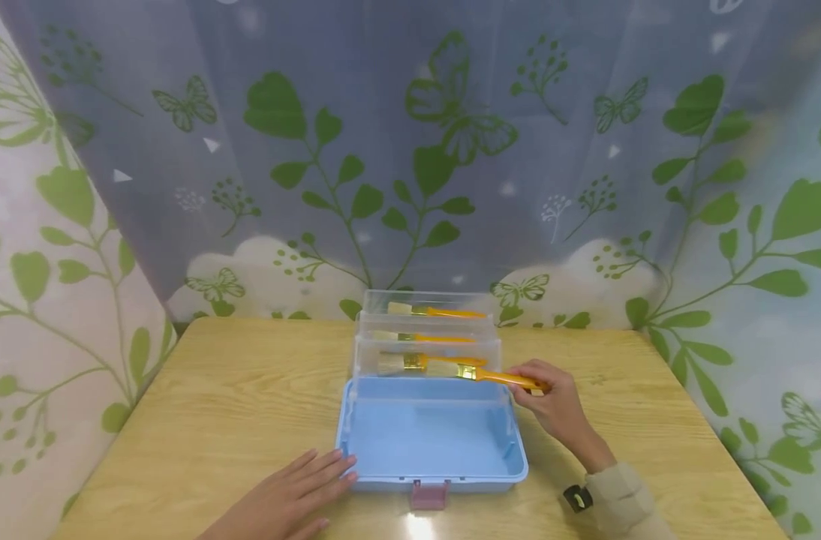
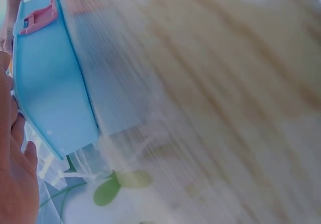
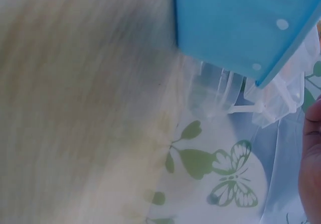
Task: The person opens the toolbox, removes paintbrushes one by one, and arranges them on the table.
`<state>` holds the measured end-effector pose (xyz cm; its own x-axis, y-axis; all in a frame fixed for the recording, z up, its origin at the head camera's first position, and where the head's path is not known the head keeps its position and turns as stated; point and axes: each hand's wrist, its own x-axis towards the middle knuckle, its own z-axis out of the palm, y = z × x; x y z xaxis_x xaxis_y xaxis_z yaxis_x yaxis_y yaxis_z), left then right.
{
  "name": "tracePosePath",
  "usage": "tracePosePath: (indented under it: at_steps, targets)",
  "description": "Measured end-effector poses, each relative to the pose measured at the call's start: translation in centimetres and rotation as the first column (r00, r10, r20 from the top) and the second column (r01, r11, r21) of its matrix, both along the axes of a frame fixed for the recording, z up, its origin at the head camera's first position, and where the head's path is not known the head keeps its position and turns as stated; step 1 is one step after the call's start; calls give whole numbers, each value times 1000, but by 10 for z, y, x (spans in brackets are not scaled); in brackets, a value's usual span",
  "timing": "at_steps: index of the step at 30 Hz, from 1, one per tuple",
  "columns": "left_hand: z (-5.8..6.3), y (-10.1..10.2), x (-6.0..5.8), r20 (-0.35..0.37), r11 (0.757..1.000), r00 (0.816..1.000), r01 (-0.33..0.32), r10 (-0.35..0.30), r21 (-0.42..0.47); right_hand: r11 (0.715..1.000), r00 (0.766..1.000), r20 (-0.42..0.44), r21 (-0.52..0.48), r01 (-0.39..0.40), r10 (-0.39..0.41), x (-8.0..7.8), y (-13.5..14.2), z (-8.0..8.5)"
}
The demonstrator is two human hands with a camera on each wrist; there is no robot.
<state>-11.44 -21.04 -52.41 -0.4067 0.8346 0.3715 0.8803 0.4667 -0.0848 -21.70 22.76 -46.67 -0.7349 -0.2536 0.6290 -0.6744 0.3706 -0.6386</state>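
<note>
Right hand [image 1: 551,399]: I grip an orange-handled brush [image 1: 494,376] near the lowest clear tray [image 1: 366,358], bristles pointing left. Left hand [image 1: 296,495]: fingers extended, tips at the blue box's [image 1: 431,442] near left corner. Three stepped trays, a brush in each. Purplish latch [image 1: 428,496] in front. Wooden table [image 1: 248,390]; leaf-and-butterfly curtain [image 1: 356,165] behind.

From above, the way into the blue box [image 1: 429,439] is open; raised clear trays [image 1: 429,348] bar the rear.

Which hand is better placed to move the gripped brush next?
The right hand, likely: it holds the brush, which appears close to the lowest clear tray. The left hand holds nothing, lying at the left edge of the blue box, perhaps better for steadying.
</note>
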Motion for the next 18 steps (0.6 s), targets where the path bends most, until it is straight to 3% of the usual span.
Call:
tracePosePath:
  at_steps: [4, 18]
  targets:
    - [-1, 1, 0, -10, 1000, 1000, -3, 3, -2, 1000, 1000, 1, -2, 27, -27, 7, 5, 2]
    - [-3, 0, 1, -30, 1000, 1000, -7, 6, -9, 990, 992, -42, -74, 117, -121, 12, 30, -12]
